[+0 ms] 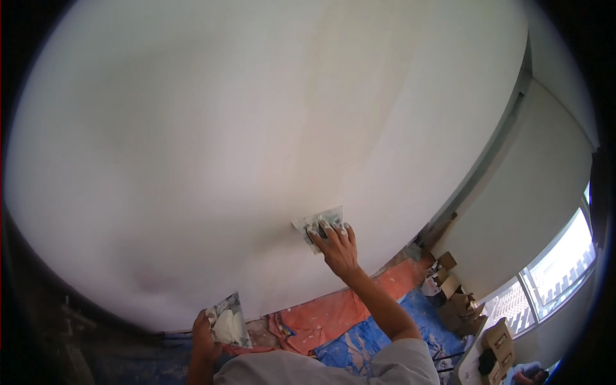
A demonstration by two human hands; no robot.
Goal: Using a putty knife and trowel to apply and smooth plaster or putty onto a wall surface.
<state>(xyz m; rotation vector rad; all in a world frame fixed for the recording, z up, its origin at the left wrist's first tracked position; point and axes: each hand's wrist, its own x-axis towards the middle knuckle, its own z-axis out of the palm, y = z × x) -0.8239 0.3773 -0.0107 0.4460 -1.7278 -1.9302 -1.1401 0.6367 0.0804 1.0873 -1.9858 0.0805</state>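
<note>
My right hand [336, 246] is closed on a flat putty blade [332, 214], its fingers spread over the smeared back. The blade lies against the large white wall [192, 141], a little right of the middle. Lower down and to the left, my left hand [203, 335] grips the edge of a second flat metal putty blade [231, 300]. A thick mound of white putty [229, 326] rests on that one. White smears mark the fingers of both hands. Above the right hand, a faint beige band [350, 96] runs up the wall.
Along the wall's foot lie a crumpled orange sheet [324, 313] and a blue tarp [350, 350], both spotted white. Open cardboard boxes [457, 309] stand at the right, below a window [563, 263]. A table with another box [499, 343] is at lower right, near part of a person [529, 373].
</note>
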